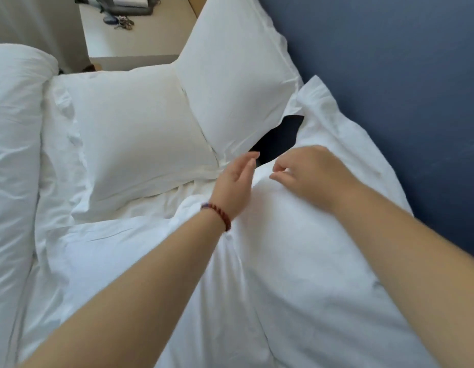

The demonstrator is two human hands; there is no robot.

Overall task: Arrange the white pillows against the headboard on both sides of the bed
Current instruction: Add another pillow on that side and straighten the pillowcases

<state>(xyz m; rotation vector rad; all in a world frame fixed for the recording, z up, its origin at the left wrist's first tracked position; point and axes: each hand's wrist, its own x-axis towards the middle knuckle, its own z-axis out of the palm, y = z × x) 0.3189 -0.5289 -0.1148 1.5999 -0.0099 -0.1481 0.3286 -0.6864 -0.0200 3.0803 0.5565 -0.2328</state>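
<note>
1. Nearest pillow (297, 261) — white and plump, it fills the frame from the centre down to 5 o'clock. It lies on a white sheet (119, 251), with its far side along the blue headboard (390, 75). The headboard runs up the right of the frame from 4 o'clock to 1 o'clock.
2. A second pillow (238, 83), also white, stands at 12 o'clock, tilted up with its back against the headboard.
3. A third pillow (140, 144) lies flat at 10 o'clock, and its right edge touches the second pillow's lower edge.
4. A dark gap (281, 139) shows just above centre, between the second pillow and the nearest pillow.
5. The left hand (235, 181) is at the centre with its fingers straight and close together, holding nothing. It sits beside the nearest pillow's left flank, but blur hides whether it touches. A dark red bead bracelet (217, 215) circles the wrist.
6. The right hand (313, 173) is towards 2 o'clock and rests on top of the nearest pillow with its fingers bent. Blur makes it impossible to tell whether they pinch the cloth. The two hands are near each other but apart.
7. A bulky white duvet (12, 155) lies bunched at 9 o'clock.
8. A pale nightstand (134, 41) stands at 11 o'clock — a bunch of keys (122, 22) lies on it.
</note>
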